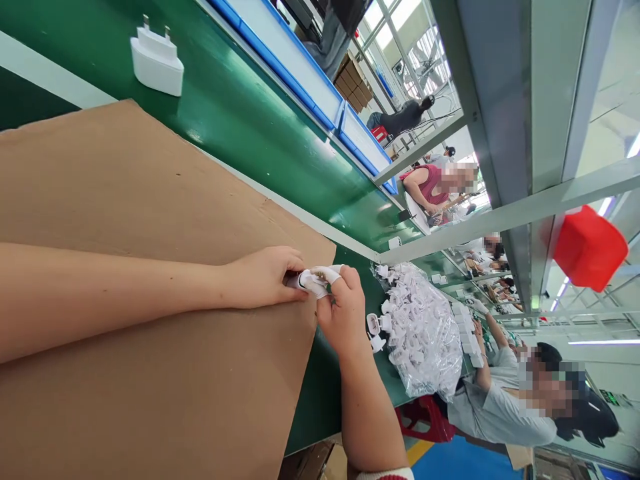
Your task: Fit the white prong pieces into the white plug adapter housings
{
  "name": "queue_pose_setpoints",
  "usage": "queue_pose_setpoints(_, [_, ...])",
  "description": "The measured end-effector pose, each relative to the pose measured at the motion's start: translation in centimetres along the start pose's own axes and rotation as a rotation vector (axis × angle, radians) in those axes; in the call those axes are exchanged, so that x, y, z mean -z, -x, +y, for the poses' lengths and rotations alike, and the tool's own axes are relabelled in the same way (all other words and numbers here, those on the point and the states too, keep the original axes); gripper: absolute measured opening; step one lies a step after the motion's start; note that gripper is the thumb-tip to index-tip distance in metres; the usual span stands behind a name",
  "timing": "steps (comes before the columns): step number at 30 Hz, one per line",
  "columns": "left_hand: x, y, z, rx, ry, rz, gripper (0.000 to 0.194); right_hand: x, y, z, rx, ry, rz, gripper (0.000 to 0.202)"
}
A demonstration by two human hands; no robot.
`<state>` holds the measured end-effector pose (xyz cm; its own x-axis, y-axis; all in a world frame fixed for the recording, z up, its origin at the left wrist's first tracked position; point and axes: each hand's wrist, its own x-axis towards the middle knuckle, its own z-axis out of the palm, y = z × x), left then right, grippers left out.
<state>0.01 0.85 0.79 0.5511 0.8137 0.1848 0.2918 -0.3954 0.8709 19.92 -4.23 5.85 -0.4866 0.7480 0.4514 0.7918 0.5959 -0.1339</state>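
Note:
The view is turned on its side. My left hand (270, 275), its arm coming in from the left edge, pinches one end of a small white plastic charger part (311, 283). My right hand (346, 308) closes its fingers on the other end of that part; white covering shows on its fingertips. The fingers hide much of the part. Below both arms lies a brown cardboard sheet (150, 373). Just beyond my right hand, a few loose white plug pieces (376, 327) lie beside a clear plastic bag (425, 333) full of similar white pieces.
A white two-pin charger (157, 60) stands on the green tabletop (270, 153). Blue-edged trays (300, 57) line the far side. A metal frame post (500, 227) crosses the view. A co-worker in a grey shirt (490, 413) sits by a row of white boxes (467, 333).

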Motion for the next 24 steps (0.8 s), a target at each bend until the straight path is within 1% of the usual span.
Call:
queue_pose_setpoints(4, [-0.06, -0.05, -0.15, -0.017, 0.004, 0.001, 0.032, 0.1, -0.14, -0.09, -0.003, 0.01, -0.066, 0.029])
queue_pose_setpoints(7, [-0.04, -0.1, -0.24, -0.039, 0.023, 0.003, 0.032, 0.05, -0.26, -0.13, -0.028, 0.004, -0.086, 0.028])
queue_pose_setpoints(10, [0.04, -0.11, -0.2, -0.049, 0.031, 0.0, 0.032, -0.18, -0.3, -0.13, -0.053, -0.03, -0.068, 0.028])
queue_pose_setpoints(14, [0.17, -0.04, 0.09, -0.043, 0.024, 0.005, 0.033, -0.41, -0.01, -0.24, -0.057, -0.067, 0.026, 0.032])
queue_pose_setpoints(16, [0.22, 0.02, 0.25, -0.032, 0.018, -0.005, 0.033, -0.33, 0.13, -0.37, -0.077, -0.062, 0.049, 0.031])
queue_pose_setpoints(19, [0.26, 0.04, 0.36, -0.011, 0.009, -0.024, 0.033, -0.11, 0.12, -0.53, -0.083, -0.033, 0.032, 0.032])
queue_pose_setpoints(24, [0.24, -0.02, 0.31, -0.006, 0.011, -0.026, 0.032, -0.06, -0.11, -0.19, -0.04, -0.028, -0.018, 0.035])
